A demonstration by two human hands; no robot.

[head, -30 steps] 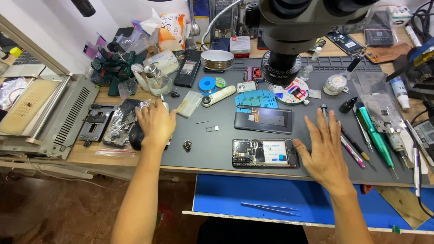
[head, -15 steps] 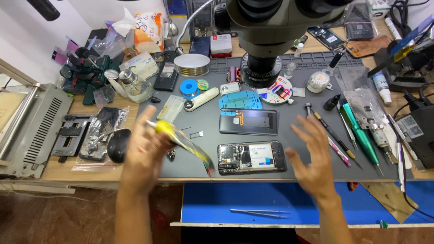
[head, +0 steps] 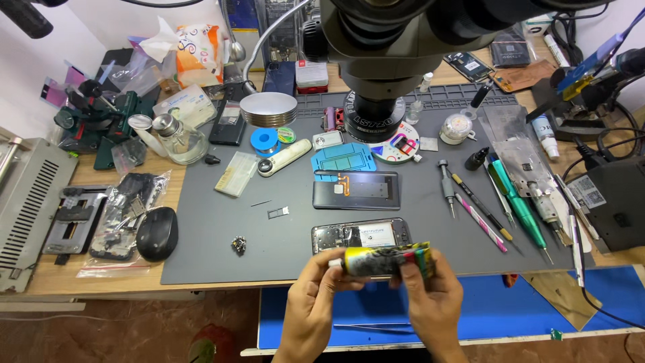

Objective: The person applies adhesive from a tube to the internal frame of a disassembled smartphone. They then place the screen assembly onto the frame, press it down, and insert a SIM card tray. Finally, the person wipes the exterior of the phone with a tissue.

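- Left hand [head: 314, 296] and right hand [head: 430, 297] each pinch an end of a flat yellow-and-dark packet [head: 384, 261], held level at the grey mat's [head: 208, 242] near edge;
- an opened phone [head: 361, 235] lies just behind the packet; a black mouse [head: 157, 233] sits well to the left.

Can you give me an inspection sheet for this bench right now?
Surface: grey mat on a wooden bench.
Job's things: colourful flat packet held in both hands; opened phone just behind it.
Clutter: black mouse, screwdrivers, solder reel.
Grippers: left hand and right hand grip the packet's ends.
Cables: black leads at right.
Surroundings: microscope overhead.
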